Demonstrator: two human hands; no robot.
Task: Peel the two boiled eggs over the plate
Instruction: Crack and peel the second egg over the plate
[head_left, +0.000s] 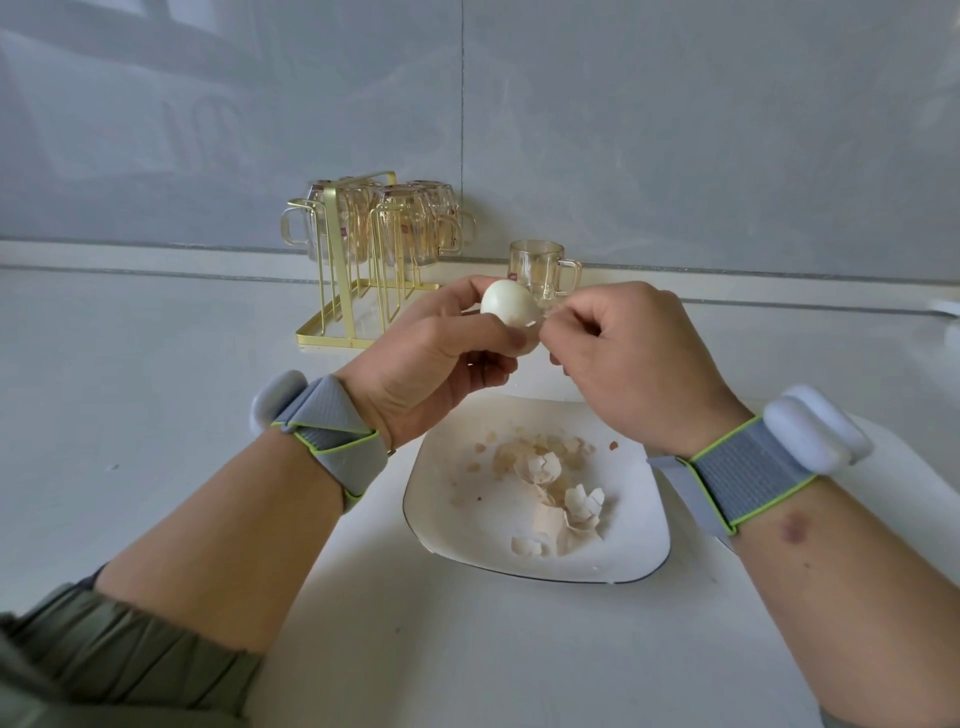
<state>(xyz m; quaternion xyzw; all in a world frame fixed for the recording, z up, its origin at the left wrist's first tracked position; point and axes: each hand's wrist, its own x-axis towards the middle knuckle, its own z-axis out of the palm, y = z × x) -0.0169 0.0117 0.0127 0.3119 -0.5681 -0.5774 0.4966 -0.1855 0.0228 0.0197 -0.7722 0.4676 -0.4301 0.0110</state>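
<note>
Both forearms extend forward and converge at centre. The left hand (431, 358) is raised with the palm turned inward, fingers curled and thumb laid across the front in a closed grasp. The right hand (631, 364) sits just beside it, knuckles up, thumb and forefinger pinched together at the left hand's fingertips. Each wrist carries a strapped band.

Above a white plate (441, 525) strewn with broken shell pieces (556, 493), the left hand (431, 358) grips a mostly bare white egg (506, 304) while the right hand (634, 364) pinches at its lower end, a glass mug (540, 270) and gold cup rack (363, 260) behind
</note>
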